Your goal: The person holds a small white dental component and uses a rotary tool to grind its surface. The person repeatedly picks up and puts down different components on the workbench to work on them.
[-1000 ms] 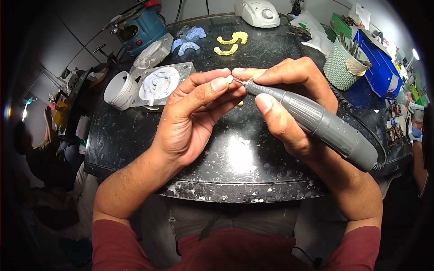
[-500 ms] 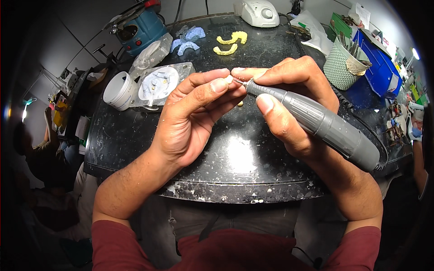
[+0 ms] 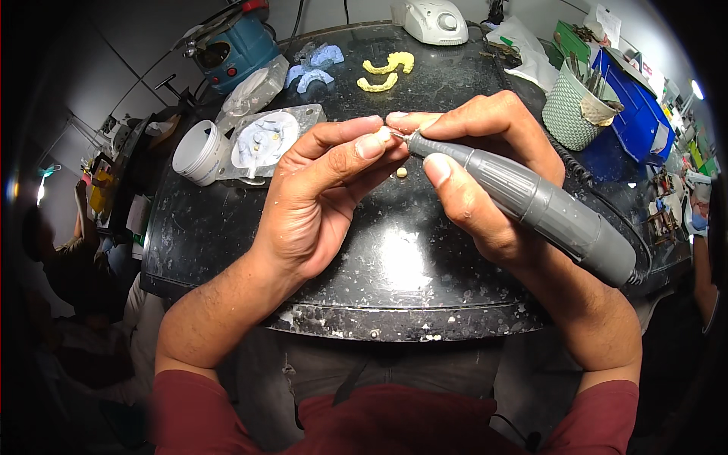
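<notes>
Between the thumb and fingertips of my left hand (image 3: 312, 193) is a small whitish, tooth-like dental crown (image 3: 384, 134), partly covered by the fingers. My right hand (image 3: 504, 125) grips a dark grey rotary handpiece (image 3: 535, 199), slanting from lower right to upper left. Its thin metal bur (image 3: 398, 136) reaches the crown's right side; whether it touches cannot be made out. The fingertips of both hands meet just above the bur. On the black bench below them lies another small cream tooth-like piece (image 3: 402, 173).
Behind my left hand are a plaster cast in a clear block (image 3: 262, 144) and a white tub (image 3: 203, 155). Blue (image 3: 315, 80) and yellow arch-shaped pieces (image 3: 378, 83) lie farther back, near a white control box (image 3: 434, 23). A tool basket (image 3: 572, 110) stands right; the handpiece's cord (image 3: 618, 220) trails there.
Both hands have shifted very slightly left with the crown and handpiece. More of the cream piece on the bench now shows below the fingers.
</notes>
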{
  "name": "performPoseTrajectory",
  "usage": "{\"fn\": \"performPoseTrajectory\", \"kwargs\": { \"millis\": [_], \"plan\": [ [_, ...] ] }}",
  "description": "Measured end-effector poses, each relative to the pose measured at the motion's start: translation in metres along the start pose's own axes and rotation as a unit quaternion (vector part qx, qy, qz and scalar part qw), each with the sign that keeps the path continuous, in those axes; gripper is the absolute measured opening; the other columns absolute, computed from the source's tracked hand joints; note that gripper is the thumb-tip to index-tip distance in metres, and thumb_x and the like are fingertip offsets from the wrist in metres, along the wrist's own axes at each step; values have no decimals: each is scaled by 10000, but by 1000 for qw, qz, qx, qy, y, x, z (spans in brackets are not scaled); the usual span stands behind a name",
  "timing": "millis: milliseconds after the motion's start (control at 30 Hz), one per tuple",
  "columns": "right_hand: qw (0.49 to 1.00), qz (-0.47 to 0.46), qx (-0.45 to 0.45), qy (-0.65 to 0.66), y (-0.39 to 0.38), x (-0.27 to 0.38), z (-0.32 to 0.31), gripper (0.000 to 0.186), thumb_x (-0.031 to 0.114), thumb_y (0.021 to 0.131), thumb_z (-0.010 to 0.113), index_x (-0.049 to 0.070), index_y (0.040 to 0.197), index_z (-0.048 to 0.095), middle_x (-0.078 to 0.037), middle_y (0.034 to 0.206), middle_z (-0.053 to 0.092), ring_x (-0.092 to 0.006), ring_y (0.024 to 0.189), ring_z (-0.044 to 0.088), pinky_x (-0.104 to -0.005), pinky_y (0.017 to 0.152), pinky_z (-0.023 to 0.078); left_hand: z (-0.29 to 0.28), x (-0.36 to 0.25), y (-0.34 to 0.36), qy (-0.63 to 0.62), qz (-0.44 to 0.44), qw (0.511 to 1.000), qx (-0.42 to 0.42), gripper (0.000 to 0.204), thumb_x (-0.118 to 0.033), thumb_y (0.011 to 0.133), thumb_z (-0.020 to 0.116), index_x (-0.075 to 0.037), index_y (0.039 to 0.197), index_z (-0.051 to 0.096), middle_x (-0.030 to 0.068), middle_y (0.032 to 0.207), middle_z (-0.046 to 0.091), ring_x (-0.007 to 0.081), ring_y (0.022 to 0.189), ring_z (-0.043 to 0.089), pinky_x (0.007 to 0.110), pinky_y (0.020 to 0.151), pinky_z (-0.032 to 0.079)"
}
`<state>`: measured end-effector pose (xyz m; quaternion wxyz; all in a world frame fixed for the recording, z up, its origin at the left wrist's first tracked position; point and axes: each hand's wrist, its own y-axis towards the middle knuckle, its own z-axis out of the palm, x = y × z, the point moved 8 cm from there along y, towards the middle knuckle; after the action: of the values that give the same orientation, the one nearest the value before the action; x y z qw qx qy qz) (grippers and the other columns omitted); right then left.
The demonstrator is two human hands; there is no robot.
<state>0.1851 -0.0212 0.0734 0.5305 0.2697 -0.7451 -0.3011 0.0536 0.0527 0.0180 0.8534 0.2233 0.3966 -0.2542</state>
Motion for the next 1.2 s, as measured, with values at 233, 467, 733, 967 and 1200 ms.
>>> {"fn": "performPoseTrajectory", "kwargs": {
  "millis": [233,467,733,967,1200],
  "plan": [
    [1000,1,1,12,-1,2,-4,202,57,870,571,-14,1047,504,-162,1005,600,-241,1058,623,-348,912,477,3,-1,1,-11,-14,1000,14,239,-90,938,574,13,1152,607,166,1077,670,250,1036,650,375,973,502],
    [1000,7,-18,12,0,3,-3,211,65,873,569,-9,1058,498,-178,1042,626,-203,993,621,-321,902,468,-2,-2,1,36,-15,999,-26,304,-106,936,583,22,1212,588,150,1076,672,221,998,656,343,951,507],
    [1000,8,-1,-9,0,6,-4,205,77,868,564,5,1050,503,-177,1041,640,-177,945,610,-313,886,463,10,-13,-3,149,62,986,-34,299,-50,911,611,44,1195,603,143,1086,667,177,966,643,302,897,515],
    [999,28,-4,19,-1,4,-3,187,86,861,565,15,1028,519,-182,1060,657,-155,923,604,-310,876,464,12,-18,-4,208,95,973,-13,321,-43,911,596,41,1221,589,123,1089,665,153,978,623,283,911,491],
    [1000,25,-12,3,-1,6,-6,186,93,850,576,1,1006,535,-181,1036,668,-153,908,606,-305,862,473,14,-17,-4,191,91,977,6,332,-56,909,604,41,1226,586,116,1065,668,141,919,614,287,906,478]
  ]
}}
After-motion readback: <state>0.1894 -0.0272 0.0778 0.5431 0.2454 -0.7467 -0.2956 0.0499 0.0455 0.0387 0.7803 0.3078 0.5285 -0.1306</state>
